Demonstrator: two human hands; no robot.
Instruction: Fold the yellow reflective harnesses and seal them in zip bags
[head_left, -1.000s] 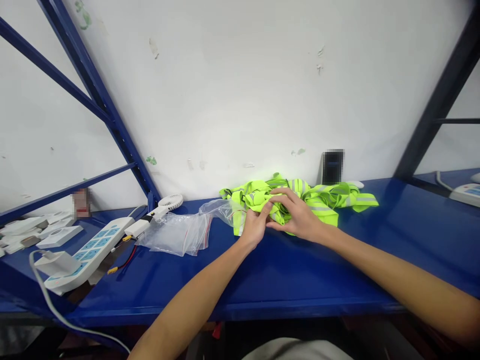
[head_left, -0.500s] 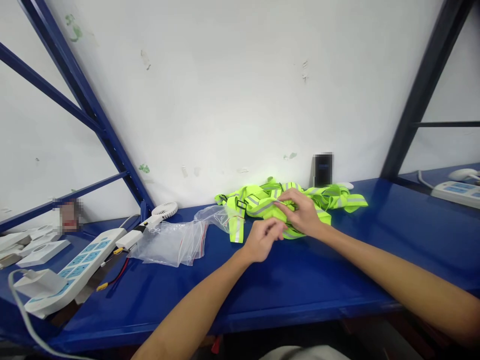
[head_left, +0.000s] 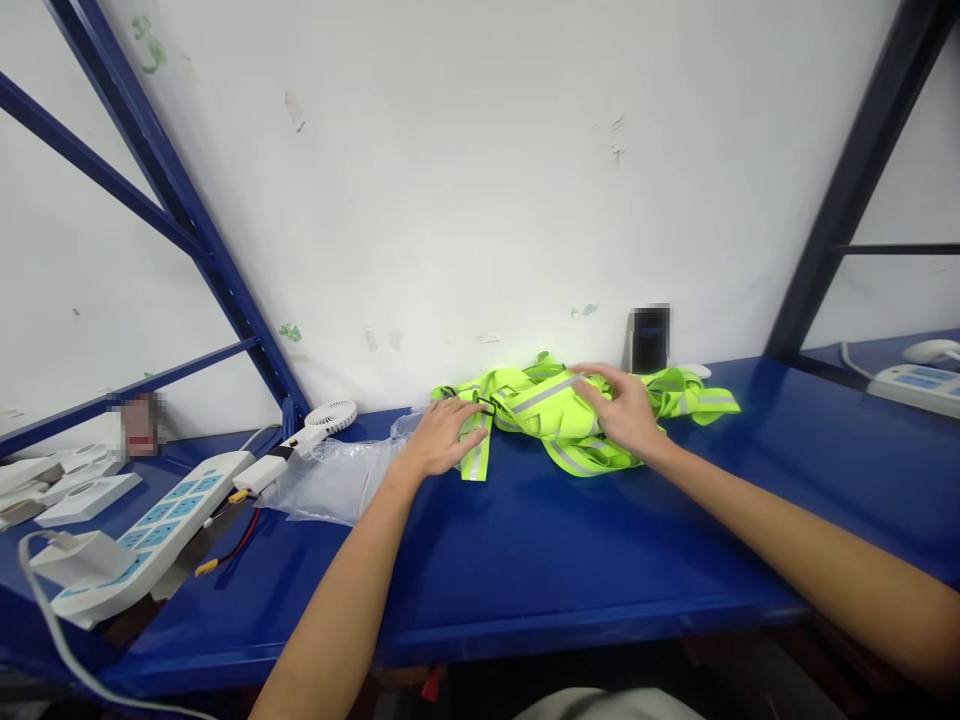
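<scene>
A heap of neon-yellow reflective straps [head_left: 551,405] with silver stripes lies on the blue table [head_left: 540,560] against the wall. My right hand [head_left: 624,412] is on the heap's right part, its thumb and fingers closed on a striped strap. At the heap's left end, my left hand [head_left: 444,437] is open, fingers stretched out over a hanging strap end [head_left: 475,462] and beside a black buckle [head_left: 487,406]. The left hand partly covers that strap. Under and behind my left wrist lie clear plastic bags [head_left: 322,485].
To the left are a small white fan [head_left: 330,417], a long power strip [head_left: 161,530] with a plugged-in adapter [head_left: 82,562], and a red-black cable [head_left: 244,537]. A dark phone-like object [head_left: 649,340] leans on the wall. Blue rack posts [head_left: 191,220] rise at the left.
My left hand has moved left, from beside my right hand to the buckle end, and its fingers have spread. My right hand has shifted slightly right, and a broad strap face now shows.
</scene>
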